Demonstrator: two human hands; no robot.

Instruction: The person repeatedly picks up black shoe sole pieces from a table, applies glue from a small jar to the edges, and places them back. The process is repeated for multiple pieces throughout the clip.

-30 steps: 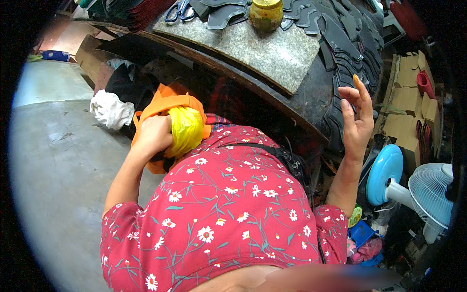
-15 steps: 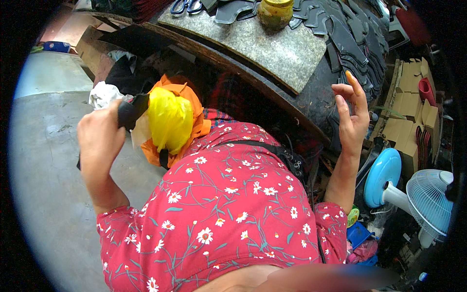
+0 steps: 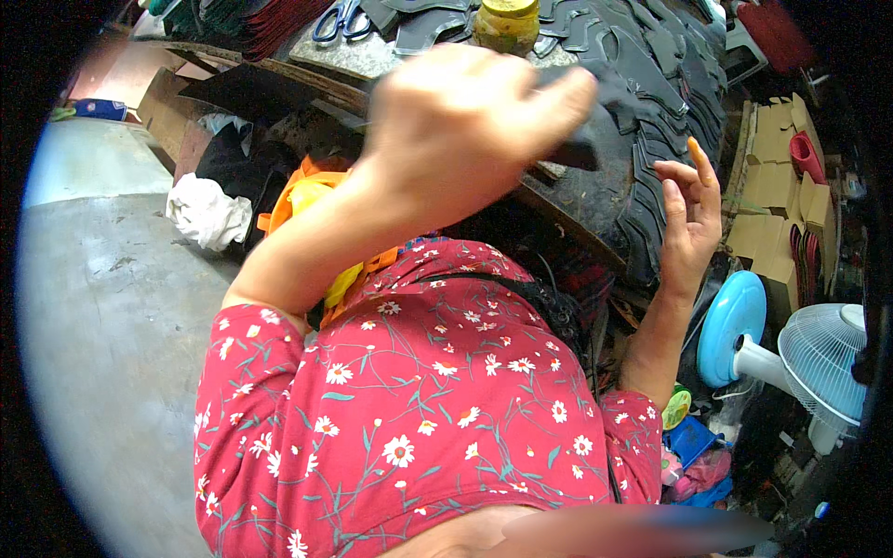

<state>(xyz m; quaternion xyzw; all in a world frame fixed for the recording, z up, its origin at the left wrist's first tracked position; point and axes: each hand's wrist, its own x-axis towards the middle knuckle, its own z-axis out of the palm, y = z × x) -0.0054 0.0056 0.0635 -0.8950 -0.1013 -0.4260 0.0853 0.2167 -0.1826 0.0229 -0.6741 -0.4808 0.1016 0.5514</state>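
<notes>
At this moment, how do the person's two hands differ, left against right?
The left hand grips a dark piece; the right hand looks empty, its fingers loosely curled. The left hand is blurred and larger in the picture; the right hand is sharper and smaller. An orange stain marks one fingertip of the right hand; none shows on the left hand. Both are bare, with forearms coming out of red floral sleeves.

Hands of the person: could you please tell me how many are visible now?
2. The left hand, blurred, holds a dark piece over the near edge of the table; the right hand is raised beside the overlapping dark pieces. No other hand shows.
</notes>
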